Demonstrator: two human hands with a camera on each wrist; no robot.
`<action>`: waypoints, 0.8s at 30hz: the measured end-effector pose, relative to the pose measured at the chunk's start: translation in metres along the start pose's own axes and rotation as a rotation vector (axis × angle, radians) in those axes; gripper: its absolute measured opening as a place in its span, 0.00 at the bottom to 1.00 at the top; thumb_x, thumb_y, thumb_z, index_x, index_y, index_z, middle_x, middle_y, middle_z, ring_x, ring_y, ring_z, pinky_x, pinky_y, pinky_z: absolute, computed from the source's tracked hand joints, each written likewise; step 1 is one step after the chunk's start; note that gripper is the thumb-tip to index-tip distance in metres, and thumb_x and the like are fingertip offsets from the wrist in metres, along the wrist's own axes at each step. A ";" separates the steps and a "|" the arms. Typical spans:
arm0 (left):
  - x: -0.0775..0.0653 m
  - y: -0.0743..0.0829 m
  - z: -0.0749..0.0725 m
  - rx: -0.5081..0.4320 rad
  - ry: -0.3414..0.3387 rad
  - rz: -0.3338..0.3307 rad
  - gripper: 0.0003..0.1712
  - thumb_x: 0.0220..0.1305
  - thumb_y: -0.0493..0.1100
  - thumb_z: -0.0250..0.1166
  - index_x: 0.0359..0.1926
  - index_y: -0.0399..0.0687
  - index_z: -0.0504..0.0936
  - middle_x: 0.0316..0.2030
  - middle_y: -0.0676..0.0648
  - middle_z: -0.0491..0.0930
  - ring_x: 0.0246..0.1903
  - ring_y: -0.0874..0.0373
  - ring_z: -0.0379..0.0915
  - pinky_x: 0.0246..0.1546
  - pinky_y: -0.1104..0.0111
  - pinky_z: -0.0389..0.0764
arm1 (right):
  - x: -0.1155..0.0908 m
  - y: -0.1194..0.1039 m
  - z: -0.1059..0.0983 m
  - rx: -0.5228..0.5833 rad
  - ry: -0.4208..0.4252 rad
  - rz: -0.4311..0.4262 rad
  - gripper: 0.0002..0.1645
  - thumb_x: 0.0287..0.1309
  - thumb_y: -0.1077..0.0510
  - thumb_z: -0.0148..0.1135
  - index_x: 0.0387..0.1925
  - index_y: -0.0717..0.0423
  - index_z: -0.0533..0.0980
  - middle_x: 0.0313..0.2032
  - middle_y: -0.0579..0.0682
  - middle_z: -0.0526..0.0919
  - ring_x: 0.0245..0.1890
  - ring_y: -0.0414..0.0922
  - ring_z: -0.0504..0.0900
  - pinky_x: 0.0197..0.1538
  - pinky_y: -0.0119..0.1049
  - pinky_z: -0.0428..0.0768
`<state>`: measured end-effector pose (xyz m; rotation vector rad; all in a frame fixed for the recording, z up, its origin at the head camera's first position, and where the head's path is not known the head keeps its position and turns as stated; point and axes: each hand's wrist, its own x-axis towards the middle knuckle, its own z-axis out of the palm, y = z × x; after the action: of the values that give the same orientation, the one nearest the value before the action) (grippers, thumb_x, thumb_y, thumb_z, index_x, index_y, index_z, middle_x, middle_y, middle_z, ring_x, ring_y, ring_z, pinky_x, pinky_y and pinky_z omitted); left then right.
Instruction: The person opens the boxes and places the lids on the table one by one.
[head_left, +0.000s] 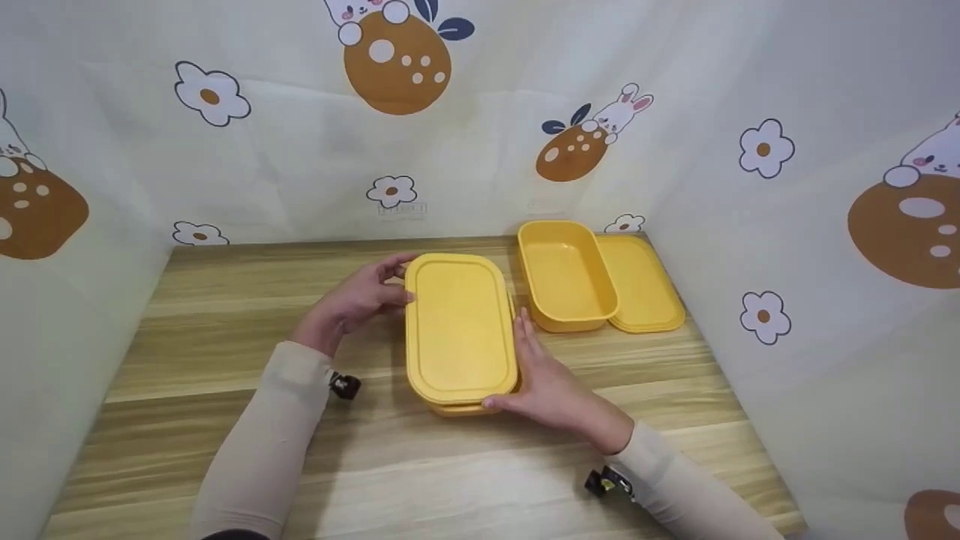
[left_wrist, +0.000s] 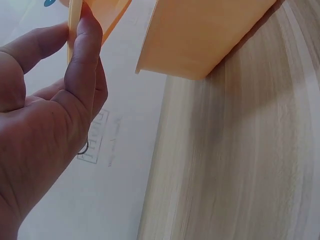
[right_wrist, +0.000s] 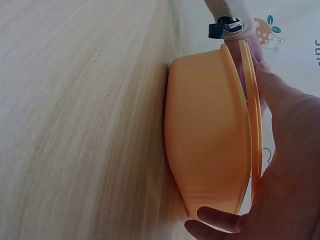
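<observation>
A yellow rectangular lid (head_left: pixel 459 327) covers a yellow food container (head_left: pixel 457 411), whose lower side shows at the near end. In the right wrist view, a narrow gap runs between the lid (right_wrist: pixel 254 115) and the rim of the container (right_wrist: pixel 207 125). My left hand (head_left: pixel 365 296) pinches the lid's far left edge between thumb and fingers. Its grip on the thin lid edge (left_wrist: pixel 73 32) shows in the left wrist view, away from the container wall (left_wrist: pixel 195 40). On the other side, my right hand (head_left: pixel 551 390) has its thumb at the near right corner and its extended fingers along the right side.
A second yellow container (head_left: pixel 568 274), uncovered, stands at the back right. Another yellow lid (head_left: pixel 643 285) lies beside it, partly hidden by it. The wood-grain table (head_left: pixel 247 300) meets patterned cloth walls (head_left: pixel 300 150) at the back and sides.
</observation>
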<state>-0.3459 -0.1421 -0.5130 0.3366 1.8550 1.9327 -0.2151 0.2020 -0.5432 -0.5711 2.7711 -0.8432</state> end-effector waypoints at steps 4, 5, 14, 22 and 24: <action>-0.002 0.001 -0.003 -0.005 0.016 -0.004 0.50 0.65 0.22 0.69 0.84 0.49 0.67 0.62 0.37 0.72 0.45 0.49 0.86 0.55 0.53 0.90 | 0.001 0.004 0.003 -0.042 -0.012 -0.010 0.91 0.52 0.16 0.74 0.89 0.59 0.32 0.88 0.60 0.27 0.87 0.62 0.43 0.82 0.59 0.58; -0.003 0.001 -0.004 -0.007 0.019 -0.004 0.50 0.65 0.22 0.69 0.85 0.48 0.66 0.62 0.37 0.72 0.45 0.50 0.86 0.55 0.52 0.89 | 0.001 0.004 0.003 -0.052 -0.015 -0.013 0.91 0.52 0.15 0.73 0.89 0.59 0.32 0.88 0.60 0.27 0.87 0.62 0.43 0.83 0.59 0.58; -0.008 0.003 -0.011 -0.009 0.036 0.012 0.52 0.67 0.22 0.68 0.87 0.44 0.59 0.61 0.37 0.73 0.45 0.51 0.86 0.55 0.55 0.90 | 0.000 0.006 0.006 -0.087 -0.018 -0.035 0.90 0.53 0.13 0.70 0.89 0.61 0.33 0.88 0.64 0.30 0.86 0.64 0.45 0.83 0.60 0.57; -0.014 0.006 -0.019 -0.005 0.077 0.003 0.51 0.67 0.22 0.69 0.86 0.46 0.62 0.62 0.38 0.72 0.46 0.51 0.85 0.52 0.58 0.90 | -0.001 0.007 0.006 -0.102 -0.021 -0.060 0.88 0.56 0.14 0.68 0.89 0.61 0.33 0.88 0.65 0.30 0.86 0.64 0.44 0.83 0.60 0.56; -0.016 0.007 -0.021 -0.007 0.083 0.004 0.51 0.67 0.22 0.69 0.87 0.46 0.62 0.62 0.38 0.72 0.47 0.51 0.85 0.53 0.58 0.90 | -0.001 0.008 0.007 -0.107 -0.022 -0.065 0.87 0.57 0.14 0.67 0.89 0.60 0.32 0.88 0.64 0.29 0.86 0.65 0.43 0.83 0.60 0.55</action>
<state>-0.3427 -0.1685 -0.5058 0.2620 1.9008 1.9828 -0.2148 0.2049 -0.5531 -0.6879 2.8046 -0.7004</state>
